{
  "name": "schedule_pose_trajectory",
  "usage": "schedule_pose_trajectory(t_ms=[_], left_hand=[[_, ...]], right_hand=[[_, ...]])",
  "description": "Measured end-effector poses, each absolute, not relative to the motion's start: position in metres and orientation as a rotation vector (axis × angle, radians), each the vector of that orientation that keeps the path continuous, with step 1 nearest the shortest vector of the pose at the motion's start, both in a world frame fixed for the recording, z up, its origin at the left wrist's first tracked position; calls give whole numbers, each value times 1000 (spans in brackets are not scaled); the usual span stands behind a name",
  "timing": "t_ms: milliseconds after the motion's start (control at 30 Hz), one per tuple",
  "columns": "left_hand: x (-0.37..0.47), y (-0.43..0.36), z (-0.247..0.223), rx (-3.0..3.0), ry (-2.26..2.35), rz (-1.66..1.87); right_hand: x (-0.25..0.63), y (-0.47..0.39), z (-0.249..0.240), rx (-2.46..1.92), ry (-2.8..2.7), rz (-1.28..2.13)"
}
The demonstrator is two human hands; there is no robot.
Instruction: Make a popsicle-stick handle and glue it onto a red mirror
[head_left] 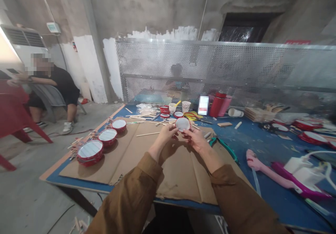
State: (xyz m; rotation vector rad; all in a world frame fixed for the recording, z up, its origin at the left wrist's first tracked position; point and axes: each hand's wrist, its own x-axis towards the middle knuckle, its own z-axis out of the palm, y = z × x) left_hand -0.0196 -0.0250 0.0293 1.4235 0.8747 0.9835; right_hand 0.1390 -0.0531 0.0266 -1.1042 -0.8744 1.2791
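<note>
A small round piece (182, 124) with a white face and red rim is held up over the cardboard sheet (173, 178). My left hand (169, 135) pinches its left edge, and my right hand (195, 138) grips its lower right edge. Three red-rimmed drum-like pieces, large (90, 149), medium (107, 135) and small (119, 124), stand in a row on the left of the cardboard, with thin sticks at their left sides. A single thin stick (147, 134) lies on the cardboard left of my hands.
Behind the cardboard are loose sticks (143, 116), paper cups (186, 106), a red bottle (217, 104) and a phone (203, 105). Teal-handled pliers (227, 149) and a pink glue gun (270, 171) lie right. A person (61, 83) sits at the far left.
</note>
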Motion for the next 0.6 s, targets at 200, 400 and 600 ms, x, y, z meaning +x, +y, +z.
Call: schedule_pose_trajectory(t_ms=[200,400,600], left_hand=[[-17,-25,29,1393,869,1007],[-17,-21,28,1408,816,1062],[-15,-13,22,1440,756,1168]], right_hand=[[135,-57,33,-1114,-828,1259],[130,-60,36,-1100,-791,1299],[126,-60,34,-1106,-760,1389]])
